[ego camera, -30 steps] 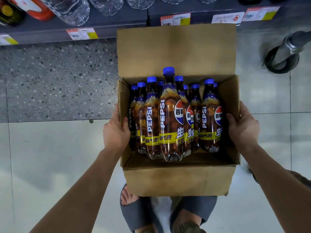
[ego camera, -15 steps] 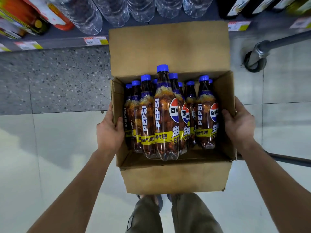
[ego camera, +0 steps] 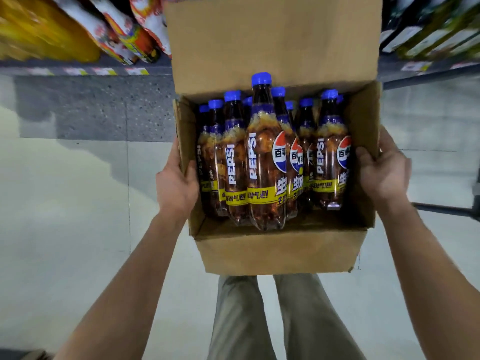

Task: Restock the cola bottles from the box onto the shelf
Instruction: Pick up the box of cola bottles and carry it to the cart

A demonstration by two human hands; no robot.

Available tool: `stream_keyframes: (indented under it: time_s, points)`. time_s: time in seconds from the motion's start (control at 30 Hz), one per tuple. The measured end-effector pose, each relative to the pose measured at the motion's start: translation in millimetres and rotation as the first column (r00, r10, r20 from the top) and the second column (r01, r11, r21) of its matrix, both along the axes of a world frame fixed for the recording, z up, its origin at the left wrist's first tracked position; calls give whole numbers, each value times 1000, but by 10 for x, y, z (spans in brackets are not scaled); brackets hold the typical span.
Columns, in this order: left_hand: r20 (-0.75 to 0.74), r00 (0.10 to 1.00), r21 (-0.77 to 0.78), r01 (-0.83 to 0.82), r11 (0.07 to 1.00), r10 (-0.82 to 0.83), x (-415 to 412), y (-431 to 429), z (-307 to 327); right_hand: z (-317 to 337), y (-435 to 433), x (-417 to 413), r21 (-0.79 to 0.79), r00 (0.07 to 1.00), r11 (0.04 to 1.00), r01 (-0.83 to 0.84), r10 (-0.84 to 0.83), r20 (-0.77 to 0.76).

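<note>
You are in the carrying step. The cardboard box [ego camera: 275,253] hangs between your two hands, clear of the floor, and nothing has gone onto a shelf yet. Your left hand [ego camera: 176,188] clamps the box's left wall, with the thumb hooked over the rim to the inside. Your right hand [ego camera: 381,172] clamps the right wall the same way. The fingers on the outside of each wall are mostly hidden.

Next, as I judge it, you need to set the box down or prop it so one hand comes free, then lift bottles out by the neck. Beyond your grip the shelf edge [ego camera: 78,71] is blurred, and no open slot for cola shows there.

The box is plain brown card. Its back flap [ego camera: 272,40] stands up on the side away from your hands.

The cola bottles [ego camera: 262,162] sit packed between your thumbs. They lean toward that far side and crowd the back, leaving bare card at the near edge. They are dark and full, with a white PEPSI wordmark, a red-white-blue roundel and a yellow band.

One blue cap [ego camera: 261,79] stands taller than the rest, midway between your hands.
</note>
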State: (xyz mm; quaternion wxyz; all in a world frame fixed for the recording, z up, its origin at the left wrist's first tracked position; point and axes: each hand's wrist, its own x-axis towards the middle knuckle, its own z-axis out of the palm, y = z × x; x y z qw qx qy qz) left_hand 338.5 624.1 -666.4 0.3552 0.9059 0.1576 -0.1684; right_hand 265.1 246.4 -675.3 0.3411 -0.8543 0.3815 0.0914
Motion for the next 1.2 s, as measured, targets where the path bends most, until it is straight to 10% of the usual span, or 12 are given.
stream_keyframes:
  time_s: [0.4,1.2]
  points:
    - [98,995,1,-35,999,34,-925,299,1394,1474,295,-734,-102,994,992,-76,83,65]
    - [52,978,44,202,978,-204,-3402,94,2545,2442,351,-4068,-24,980,981,191,-189,68]
